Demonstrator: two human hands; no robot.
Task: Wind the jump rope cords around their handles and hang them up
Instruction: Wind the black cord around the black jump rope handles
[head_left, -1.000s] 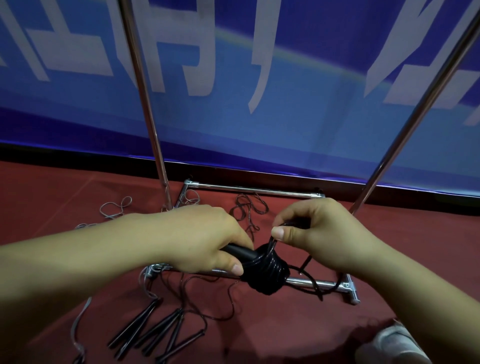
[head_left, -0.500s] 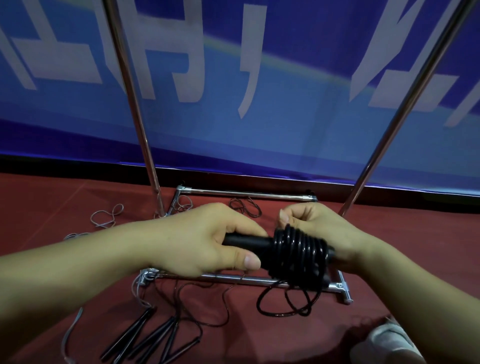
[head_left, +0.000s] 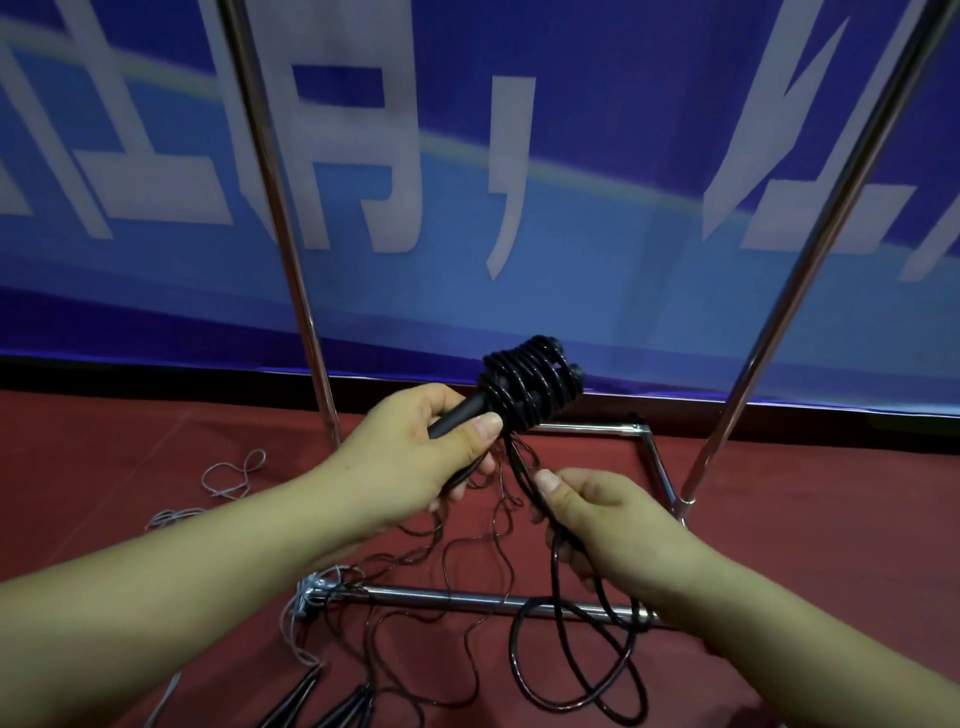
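My left hand (head_left: 421, 462) grips the black jump rope handles (head_left: 462, 415), which tilt up to the right. Black cord (head_left: 530, 384) is coiled tightly around their upper ends. Below and to the right, my right hand (head_left: 608, 525) pinches the loose end of the same cord (head_left: 571, 670), which hangs down in loops to the red floor. A metal rack stands in front of me, with two upright poles (head_left: 291, 270) and a base frame (head_left: 441, 600) on the floor.
More black jump rope handles (head_left: 332, 704) and thin tangled cords (head_left: 405, 551) lie on the red floor at the rack's front left. A grey cord (head_left: 234, 475) lies further left. A blue banner (head_left: 519, 182) covers the wall behind.
My left hand lifted the wound handles up and tilted them upright. My right hand left the coil and moved down, now holding the slack cord below it.
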